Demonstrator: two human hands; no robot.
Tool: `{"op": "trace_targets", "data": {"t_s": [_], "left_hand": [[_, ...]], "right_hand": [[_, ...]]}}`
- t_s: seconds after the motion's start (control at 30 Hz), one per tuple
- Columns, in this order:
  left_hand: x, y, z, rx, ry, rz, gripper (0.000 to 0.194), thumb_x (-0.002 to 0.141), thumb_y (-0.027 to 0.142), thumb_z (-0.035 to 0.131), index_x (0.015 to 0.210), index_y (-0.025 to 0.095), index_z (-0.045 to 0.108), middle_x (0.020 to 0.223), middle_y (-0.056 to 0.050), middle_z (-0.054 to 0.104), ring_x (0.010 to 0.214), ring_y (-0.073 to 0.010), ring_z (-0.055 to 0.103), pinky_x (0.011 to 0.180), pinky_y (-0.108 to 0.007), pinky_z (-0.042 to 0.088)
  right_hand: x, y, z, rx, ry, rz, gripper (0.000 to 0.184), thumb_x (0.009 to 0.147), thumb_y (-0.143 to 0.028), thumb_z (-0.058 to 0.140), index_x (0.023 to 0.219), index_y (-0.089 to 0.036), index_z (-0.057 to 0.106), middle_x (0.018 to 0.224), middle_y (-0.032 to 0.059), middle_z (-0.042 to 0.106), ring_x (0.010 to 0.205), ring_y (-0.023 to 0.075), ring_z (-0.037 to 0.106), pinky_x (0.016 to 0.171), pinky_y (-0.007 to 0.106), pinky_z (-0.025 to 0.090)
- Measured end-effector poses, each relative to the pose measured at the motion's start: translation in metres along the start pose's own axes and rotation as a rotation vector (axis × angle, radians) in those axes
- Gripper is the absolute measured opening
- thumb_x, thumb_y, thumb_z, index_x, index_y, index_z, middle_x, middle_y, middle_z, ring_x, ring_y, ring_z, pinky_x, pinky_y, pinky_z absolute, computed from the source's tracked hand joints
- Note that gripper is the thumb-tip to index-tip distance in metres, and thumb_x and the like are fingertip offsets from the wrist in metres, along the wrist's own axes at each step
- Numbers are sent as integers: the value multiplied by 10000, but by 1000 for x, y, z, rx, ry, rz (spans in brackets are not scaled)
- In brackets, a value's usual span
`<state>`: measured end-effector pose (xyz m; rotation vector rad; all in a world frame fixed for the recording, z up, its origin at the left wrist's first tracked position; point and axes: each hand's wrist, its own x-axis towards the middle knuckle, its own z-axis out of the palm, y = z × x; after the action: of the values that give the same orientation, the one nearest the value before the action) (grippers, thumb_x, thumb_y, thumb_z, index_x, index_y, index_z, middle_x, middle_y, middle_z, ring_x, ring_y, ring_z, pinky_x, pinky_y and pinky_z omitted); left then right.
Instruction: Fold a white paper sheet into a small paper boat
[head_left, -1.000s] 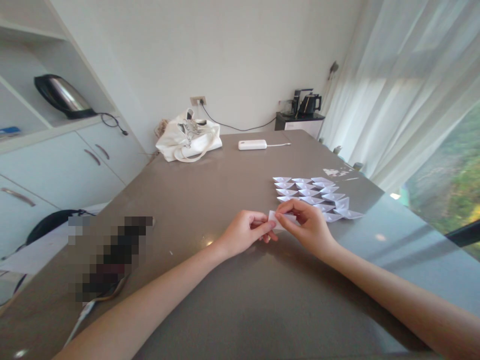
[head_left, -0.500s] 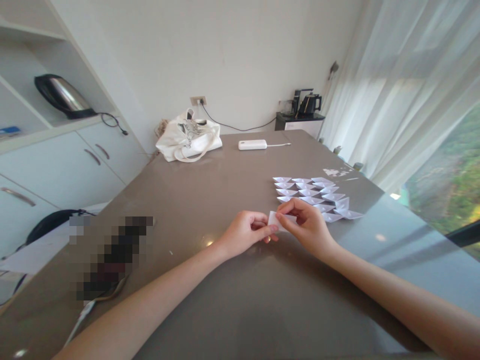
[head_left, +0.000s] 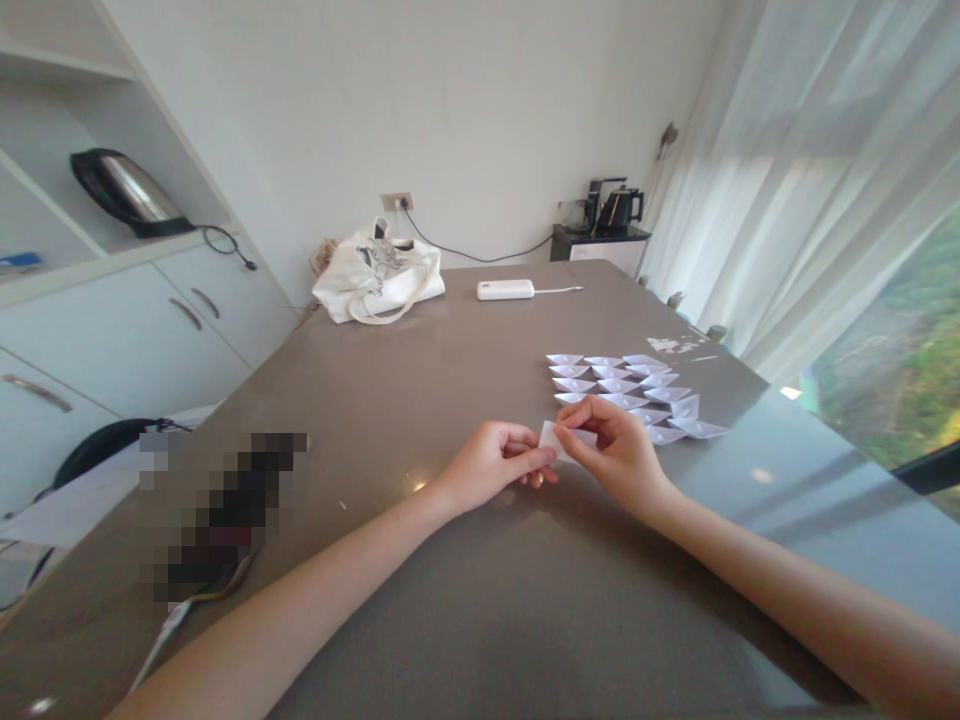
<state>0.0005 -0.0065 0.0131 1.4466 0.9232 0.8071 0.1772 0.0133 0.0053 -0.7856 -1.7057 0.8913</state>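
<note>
A small folded piece of white paper is held between both hands above the table. My left hand pinches its left end between thumb and fingers, and a ring shows on one finger. At the paper's upper edge, my right hand grips it with thumb and forefinger. Just beyond the right hand, several white folded paper boats stand in close rows on the table. The paper's lower folds are partly hidden by the fingers.
On the grey table lie a white bag, a white power bank with a cable, and paper scraps to the right. A blurred-out dark object lies at the left. Behind stands a black kettle.
Both hands stay in nearly the same place, still gripping the paper. Slightly more of the paper shows below the right fingers.
</note>
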Motion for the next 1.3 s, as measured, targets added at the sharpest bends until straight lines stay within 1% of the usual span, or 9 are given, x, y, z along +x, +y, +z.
{"op": "trace_targets", "data": {"t_s": [0.2, 0.33, 0.43, 0.5, 0.57, 0.7, 0.8, 1.07, 1.3], "left_hand": [[1, 1, -1, -51, 67, -24, 332, 759, 433, 669, 792, 104, 634, 720, -74, 705, 561, -93, 582, 565, -205, 444], [1, 0, 1, -29, 105, 15, 340, 763, 444, 657, 795, 107, 628, 721, -70, 697, 571, -105, 590, 581, -219, 451], [1, -2, 0, 28, 180, 86, 322, 784, 435, 633, 801, 114, 614, 743, -62, 685, 615, -115, 596, 616, -225, 456], [2, -4, -1, 80, 242, 138, 299, 799, 419, 617, 796, 119, 606, 746, -53, 669, 651, -121, 596, 633, -223, 449], [2, -4, -3, 144, 296, 184, 280, 812, 403, 602, 795, 123, 608, 743, -45, 653, 677, -128, 590, 639, -221, 438], [2, -5, -3, 199, 354, 221, 263, 818, 389, 591, 810, 128, 620, 759, -46, 648, 711, -142, 586, 663, -228, 437], [1, -6, -2, 187, 367, 237, 262, 818, 387, 591, 804, 126, 618, 760, -48, 647, 713, -143, 586, 666, -228, 441], [1, -6, -2, 236, 391, 263, 245, 813, 363, 600, 750, 127, 622, 716, -39, 637, 677, -133, 566, 650, -225, 435], [0, -2, -3, 241, 393, 266, 240, 803, 339, 615, 687, 130, 608, 659, -16, 611, 639, -117, 546, 622, -211, 419]], "right_hand": [[1, 1, 0, 26, 47, -4, 204, 797, -330, 650, 724, -201, 511, 769, 25, 592, 713, 149, 586, 665, 291, 498], [2, 0, 0, 65, 48, 17, 210, 799, -320, 649, 749, -208, 479, 773, 11, 576, 708, 137, 581, 663, 276, 498], [2, 0, 0, 85, 21, 42, 169, 810, -291, 637, 877, -214, 502, 777, 0, 569, 704, 130, 585, 647, 259, 504], [2, 1, 0, 87, -12, 64, 217, 813, -280, 629, 990, -215, 521, 774, 2, 574, 720, 139, 598, 655, 266, 515], [2, 2, 0, 81, -44, 84, 249, 815, -282, 624, 1039, -209, 543, 778, 12, 590, 740, 153, 611, 669, 281, 526], [2, 5, -1, 93, -59, 125, 187, 799, -301, 642, 941, -192, 588, 808, 38, 631, 751, 163, 627, 683, 297, 529], [3, 7, -1, 140, -47, 168, 199, 766, -328, 677, 877, -183, 598, 783, 38, 645, 726, 162, 630, 659, 293, 527], [6, 4, 0, 234, -23, 245, 235, 707, -342, 724, 823, -173, 610, 739, 26, 638, 681, 139, 614, 628, 265, 509], [7, 2, 0, 231, -25, 242, 217, 708, -338, 722, 813, -181, 614, 737, 21, 632, 681, 143, 605, 626, 272, 502]]}}
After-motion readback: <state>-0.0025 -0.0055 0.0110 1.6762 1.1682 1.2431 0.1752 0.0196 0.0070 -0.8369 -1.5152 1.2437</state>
